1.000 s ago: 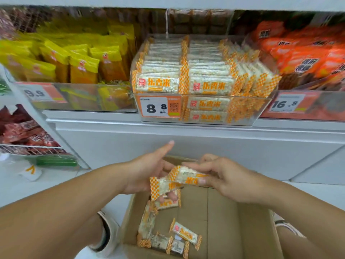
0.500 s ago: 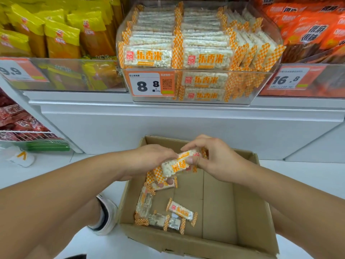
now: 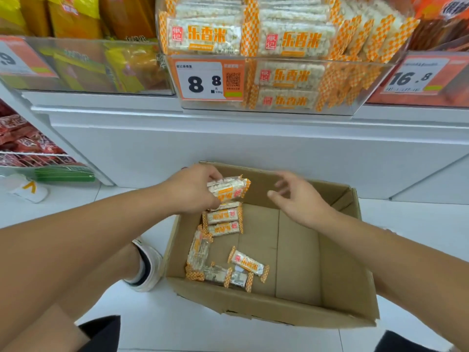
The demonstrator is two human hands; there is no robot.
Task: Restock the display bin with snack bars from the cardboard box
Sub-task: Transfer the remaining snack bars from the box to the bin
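Cardboard box (image 3: 299,309) on floor below clear display bin (image 3: 276,109). Left hand (image 3: 191,190) grips stack of snack bars (image 3: 227,190) over box's far left corner. Right hand (image 3: 299,199) hovers beside, fingers loose, holding nothing. Loose bars (image 3: 223,246) lie inside box.

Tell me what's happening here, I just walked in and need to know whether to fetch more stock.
A person is restocking snack bars from a cardboard box on the floor. The left hand grips a small bunch of bars above the box, while the right hand hovers open beside it, holding nothing. Several bars remain in the box. The display bin on the shelf above already looks well filled.
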